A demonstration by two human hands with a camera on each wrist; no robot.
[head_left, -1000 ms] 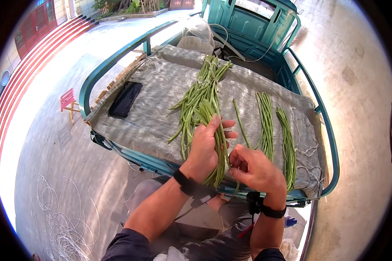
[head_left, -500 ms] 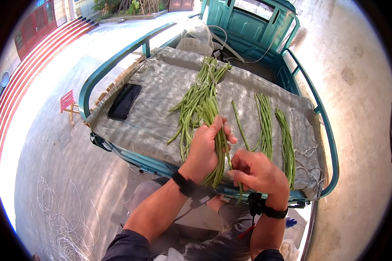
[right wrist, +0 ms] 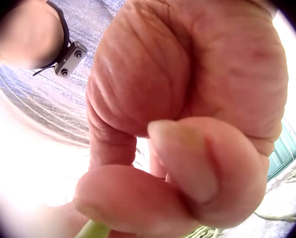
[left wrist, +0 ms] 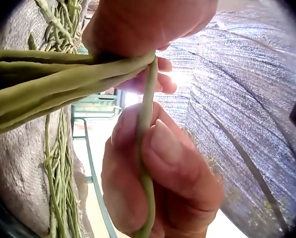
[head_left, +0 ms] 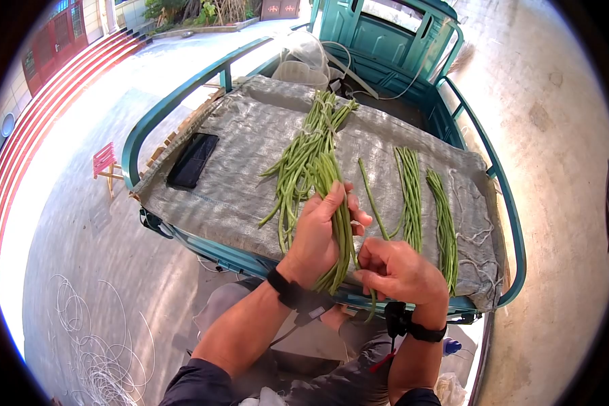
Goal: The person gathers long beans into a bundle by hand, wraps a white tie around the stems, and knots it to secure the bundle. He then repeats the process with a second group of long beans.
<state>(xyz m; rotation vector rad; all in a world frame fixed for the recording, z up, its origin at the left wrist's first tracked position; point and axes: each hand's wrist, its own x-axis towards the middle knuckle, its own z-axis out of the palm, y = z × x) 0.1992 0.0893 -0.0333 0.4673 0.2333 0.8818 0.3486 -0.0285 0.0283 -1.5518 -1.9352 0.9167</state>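
My left hand [head_left: 314, 237] grips a bunch of long green beans [head_left: 325, 174], its thumb along the near side and the tail ends hanging below. Just right of it, my right hand [head_left: 402, 272] pinches one long bean [left wrist: 149, 96] between thumb and finger; in the left wrist view this bean bends down from the held bunch [left wrist: 53, 94]. The right wrist view shows the right hand's curled fingers [right wrist: 138, 198] close up. Behind the left hand lies a larger pile of beans [head_left: 310, 139], tied near its far end.
Right of the hands, two slim bean bunches [head_left: 410, 196] and a single bean [head_left: 369, 189] lie on the grey woven sheet [head_left: 243, 183]. A black phone [head_left: 193, 160] rests at left. Green rails [head_left: 512, 223] border the cart bed; white strings [head_left: 477, 237] lie at the right edge.
The right hand has shifted slightly down and right, and the pinched bean now hangs out below its fingers. The left hand keeps its hold on the bunch, almost in place.
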